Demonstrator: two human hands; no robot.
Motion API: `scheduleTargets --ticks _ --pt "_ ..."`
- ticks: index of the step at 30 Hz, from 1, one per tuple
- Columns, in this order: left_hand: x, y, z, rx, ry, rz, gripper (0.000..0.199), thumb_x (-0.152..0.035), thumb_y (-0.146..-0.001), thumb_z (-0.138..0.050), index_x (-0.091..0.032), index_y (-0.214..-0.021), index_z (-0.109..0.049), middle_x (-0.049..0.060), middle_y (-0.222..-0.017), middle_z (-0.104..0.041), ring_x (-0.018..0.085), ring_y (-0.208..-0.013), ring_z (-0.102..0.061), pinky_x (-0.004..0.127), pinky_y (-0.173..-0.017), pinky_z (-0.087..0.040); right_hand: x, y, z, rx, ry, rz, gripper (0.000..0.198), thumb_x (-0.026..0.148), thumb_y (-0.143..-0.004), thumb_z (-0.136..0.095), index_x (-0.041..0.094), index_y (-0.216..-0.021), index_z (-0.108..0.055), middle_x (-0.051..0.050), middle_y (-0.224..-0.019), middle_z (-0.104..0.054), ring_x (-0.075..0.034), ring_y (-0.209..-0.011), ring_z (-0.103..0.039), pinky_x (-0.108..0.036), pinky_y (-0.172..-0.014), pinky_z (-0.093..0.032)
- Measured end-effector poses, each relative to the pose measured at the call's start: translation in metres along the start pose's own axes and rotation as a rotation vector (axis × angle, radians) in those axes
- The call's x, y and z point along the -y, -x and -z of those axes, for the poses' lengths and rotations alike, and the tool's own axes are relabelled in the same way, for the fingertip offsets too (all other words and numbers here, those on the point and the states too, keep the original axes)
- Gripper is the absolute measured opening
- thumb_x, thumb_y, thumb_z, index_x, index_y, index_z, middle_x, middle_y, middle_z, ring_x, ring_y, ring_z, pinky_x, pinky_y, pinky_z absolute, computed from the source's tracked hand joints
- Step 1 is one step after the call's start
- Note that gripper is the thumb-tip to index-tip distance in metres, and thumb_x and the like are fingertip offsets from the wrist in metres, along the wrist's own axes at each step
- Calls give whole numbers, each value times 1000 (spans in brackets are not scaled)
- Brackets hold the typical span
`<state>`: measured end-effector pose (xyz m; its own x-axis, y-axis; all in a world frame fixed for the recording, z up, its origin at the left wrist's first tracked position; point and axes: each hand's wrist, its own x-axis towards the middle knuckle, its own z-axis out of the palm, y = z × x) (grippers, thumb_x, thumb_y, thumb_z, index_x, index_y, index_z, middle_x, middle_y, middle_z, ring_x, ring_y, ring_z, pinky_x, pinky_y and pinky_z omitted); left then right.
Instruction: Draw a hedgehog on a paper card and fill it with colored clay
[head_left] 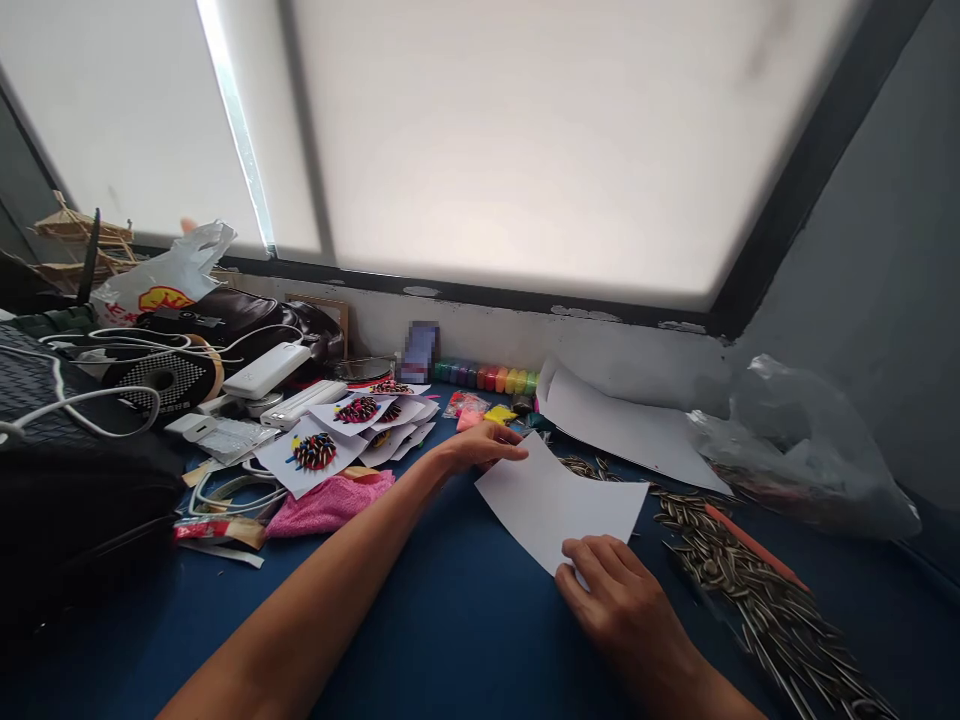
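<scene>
Across the blue table [450, 620], we see several sheets with colourful seed-like figures [349, 445] at eight o'clock, apparently finished; the blank white sheet [562, 500] at five remains undecorated. Our left hand [487, 443] pinches its far corner; our right hand's [619, 590] near-corner grip we cannot tell. Striped seeds [750, 570] lie loose at four.

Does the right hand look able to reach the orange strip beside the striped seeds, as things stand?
Probably yes: between the right hand and the orange strip lie striped seeds but nothing tall, though the hand would first leave the white paper it touches.
</scene>
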<state>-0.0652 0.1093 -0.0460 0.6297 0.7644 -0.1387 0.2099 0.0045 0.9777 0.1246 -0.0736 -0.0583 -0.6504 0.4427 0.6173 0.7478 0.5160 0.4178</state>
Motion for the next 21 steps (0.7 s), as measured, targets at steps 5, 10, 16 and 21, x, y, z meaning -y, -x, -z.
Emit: scheduleTargets --ticks 5,10,16,21 --pt "-1 0 3 13 -11 30 32 -28 -55 -78 -14 -78 -61 -3 -70 -58 7 -57 -51 17 -47 -38 2 13 9 55 -61 -87 34 -8 -82 -43 17 -73 -65 -7 -83 -71 -19 -77 -65 -31 -76 -50" --pt "-8 9 14 120 -40 86 42 -24 -52 -79 -15 -88 -61 -2 -71 -61 12 -56 -58 21 -46 -47 1 24 8 135 -110 -166 35 -10 -73 -44 18 -78 -64 -6 -83 -70 -19 -75 -65 -30 -70 -51" --pt "-14 14 22 121 -53 59 40 -28 -62 -78 -16 -98 -64 -2 -73 -61 9 -55 -57 17 -43 -45 -5 31 10 194 -154 -206 39 -11 -70 -44 19 -85 -63 -5 -92 -72 -18 -84 -67 -27 -75 -53" --pt "-19 14 21 252 -14 6 42 -23 -67 -70 -20 -109 -68 -2 -71 -61 10 -58 -58 15 -43 -44 -9 30 14 199 -116 -251 40 -9 -71 -41 17 -90 -65 -9 -94 -74 -21 -86 -70 -32 -78 -56"
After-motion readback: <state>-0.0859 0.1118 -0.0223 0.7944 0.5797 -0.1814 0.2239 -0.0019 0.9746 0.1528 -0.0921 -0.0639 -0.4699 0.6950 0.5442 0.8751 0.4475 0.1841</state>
